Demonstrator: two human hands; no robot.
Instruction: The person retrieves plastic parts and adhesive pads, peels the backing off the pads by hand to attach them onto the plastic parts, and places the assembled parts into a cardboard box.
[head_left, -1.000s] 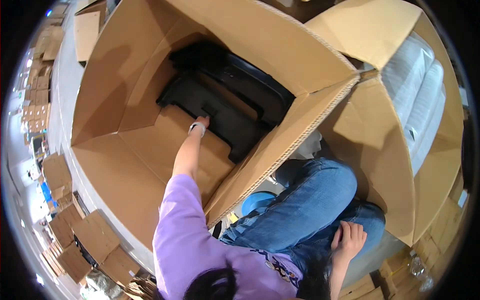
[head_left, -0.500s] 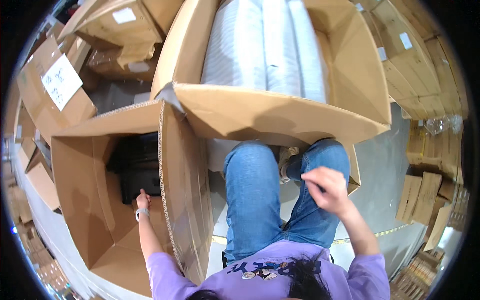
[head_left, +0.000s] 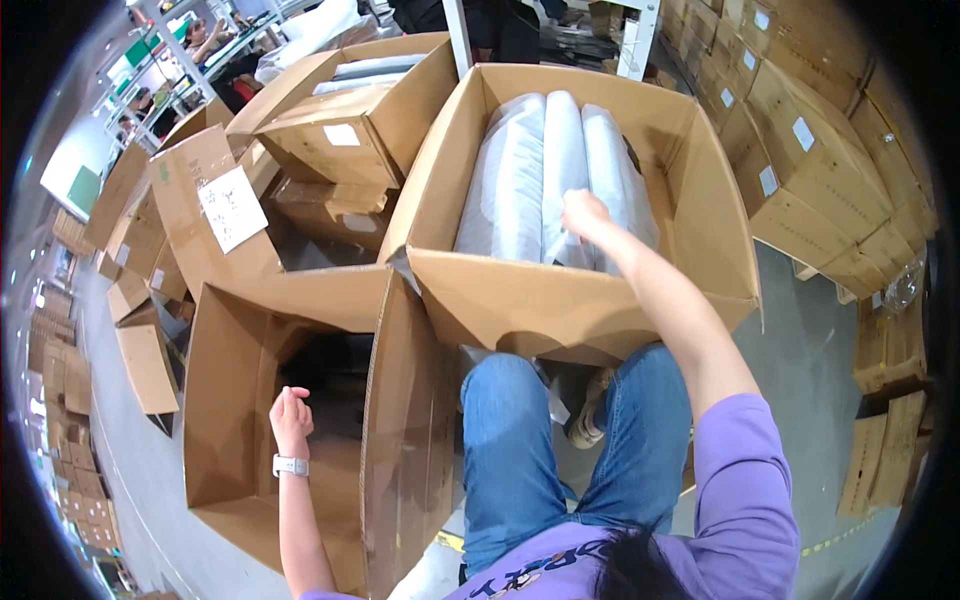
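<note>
Right hand (head_left: 584, 212) grasping white wrapped rolls (head_left: 545, 175) in open carton (head_left: 560, 300), left hand (head_left: 291, 415) loosely curled, empty, white label (head_left: 232, 208) left.

The far open carton (head_left: 590, 300) stood packed with wrapped rolls (head_left: 545, 180), leaving little room; the near-left carton (head_left: 250, 420) gaped open, its upright flap (head_left: 405, 440) walling the right side.

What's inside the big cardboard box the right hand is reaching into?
The open box holds long white plastic-wrapped rolls lying side by side. The right hand rests on them. Whatever lies beneath the rolls is hidden.
</note>
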